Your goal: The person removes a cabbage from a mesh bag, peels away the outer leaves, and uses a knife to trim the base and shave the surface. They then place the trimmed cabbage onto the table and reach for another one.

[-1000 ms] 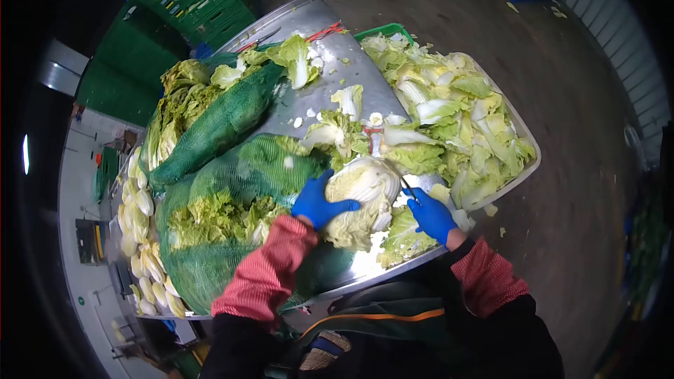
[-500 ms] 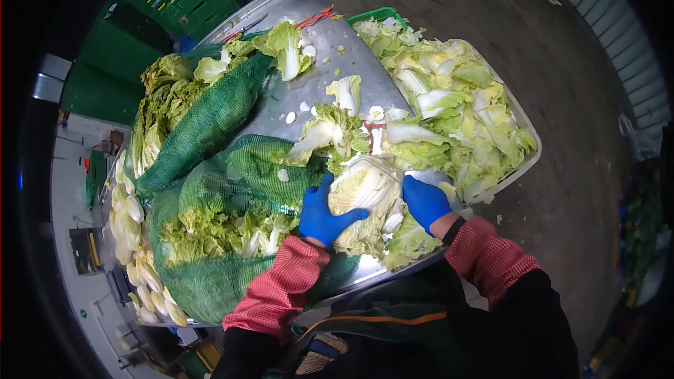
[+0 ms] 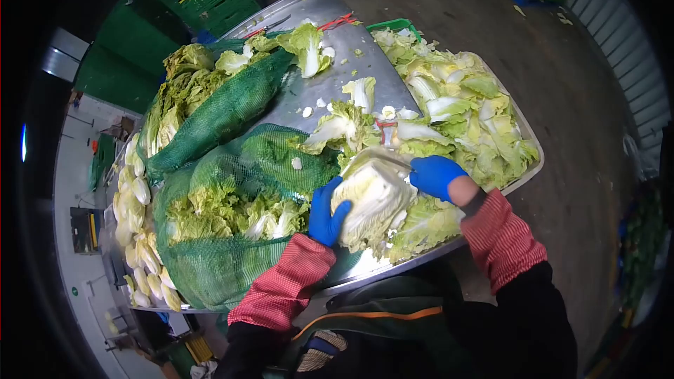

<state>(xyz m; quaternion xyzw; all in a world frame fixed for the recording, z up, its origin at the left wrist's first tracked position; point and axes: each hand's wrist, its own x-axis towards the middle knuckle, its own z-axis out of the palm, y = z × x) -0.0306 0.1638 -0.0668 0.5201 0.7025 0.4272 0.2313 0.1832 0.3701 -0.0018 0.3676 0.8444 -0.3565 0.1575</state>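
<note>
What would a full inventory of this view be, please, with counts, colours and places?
Napa cabbage: one, pale green-white, between hands
Knife: one, grey, blurred, in right hand
Red-handled knife: one, red and grey, table's far end
Metal table: one, silver, centre
Mesh sacks: at least two, green, table's left
Pale heads: many, yellowish, far left
Loose leaves: several, green-white, on table
Leaf-filled tub: one, off-white, right
Crates: several, green, upper left
Sleeves: two, red, forearms
Left hand: one, blue-gloved, on cabbage
Right hand: one, blue-gloved, beside cabbage
</note>
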